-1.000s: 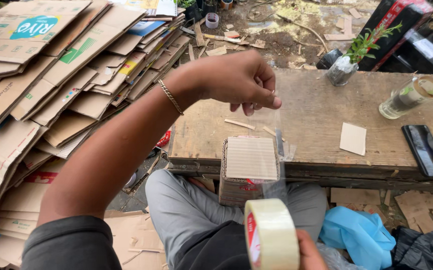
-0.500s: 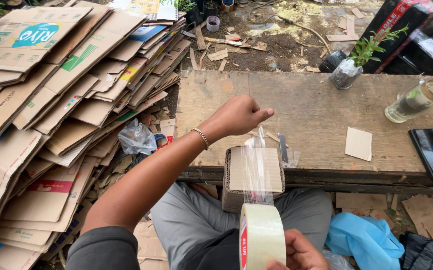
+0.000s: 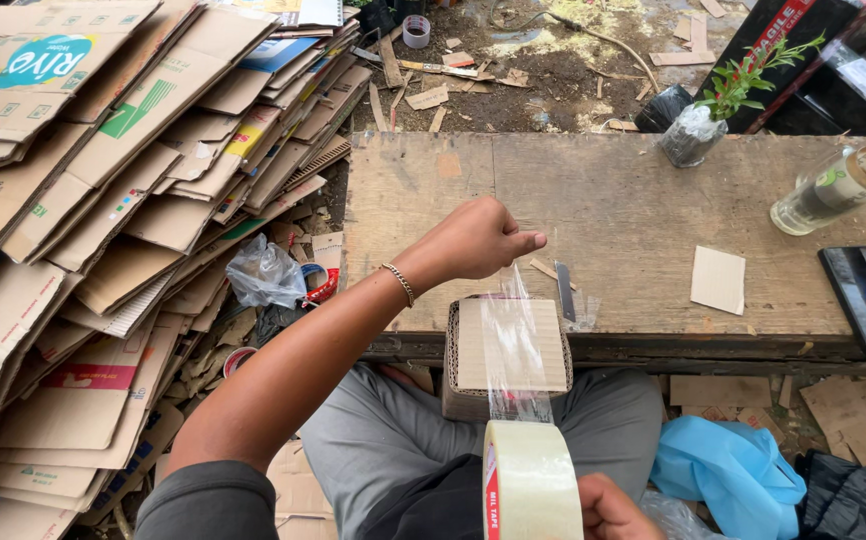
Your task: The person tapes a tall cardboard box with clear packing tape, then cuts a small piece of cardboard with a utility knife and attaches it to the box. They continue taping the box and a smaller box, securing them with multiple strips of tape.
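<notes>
Only 1 view, head-mounted: looking steeply down from close above the lap, facing forward over the wooden bench (image 3: pixel 633 200), cardboard pile (image 3: pixel 103 200) filling the left.

Soft, even daylight with faint shadows, sharp focus throughout, mild glare on the stretched tape (image 3: pixel 515 340), slight wide-angle bending at edges.

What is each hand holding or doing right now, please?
Left hand: fingers closed, pinching the clear tape strip.
Right hand: closed on the tape roll.
</notes>
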